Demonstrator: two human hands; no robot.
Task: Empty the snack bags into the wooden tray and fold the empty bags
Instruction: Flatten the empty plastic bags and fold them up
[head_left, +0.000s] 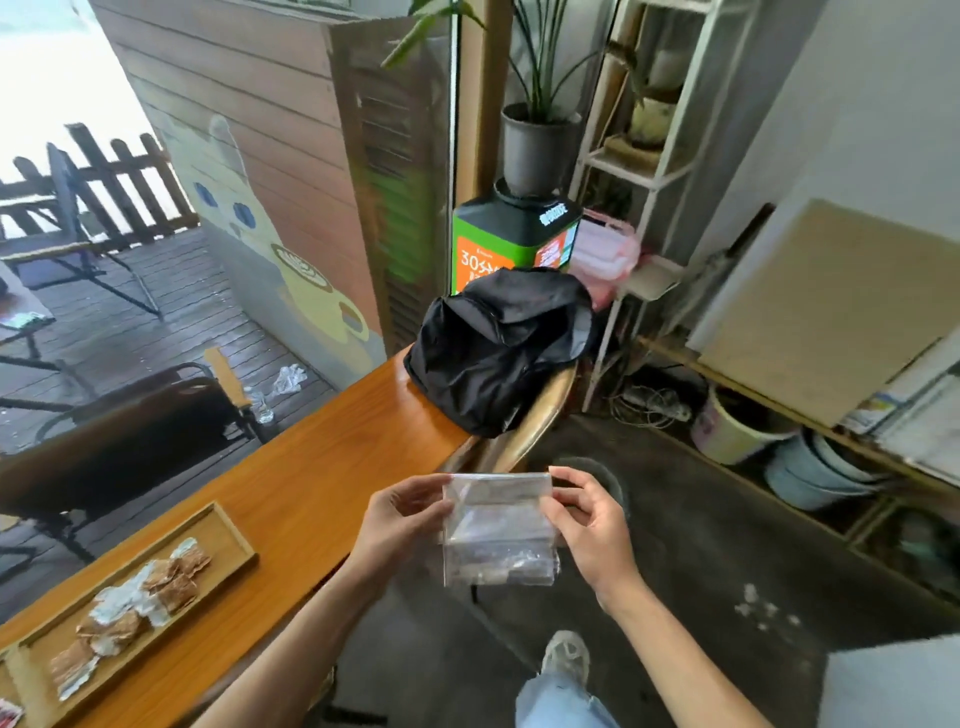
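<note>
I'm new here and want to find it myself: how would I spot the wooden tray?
Look at the long orange-brown counter running from the lower left. Near its lower-left end lies the wooden tray, shallow, long and paler than the counter. It alone holds small brown and white snack packets.

Two hands, the left hand (400, 519) and the right hand (592, 525), share one clear bag (498, 530) near the middle. One wooden tray (236, 535) sits at 8 o'clock, holding a pile of snack packets (130, 608) too overlapped to count. One black backpack (493, 348) lies toward 12 o'clock on the one table (322, 467). One potted plant (537, 145) stands farther up.
</note>
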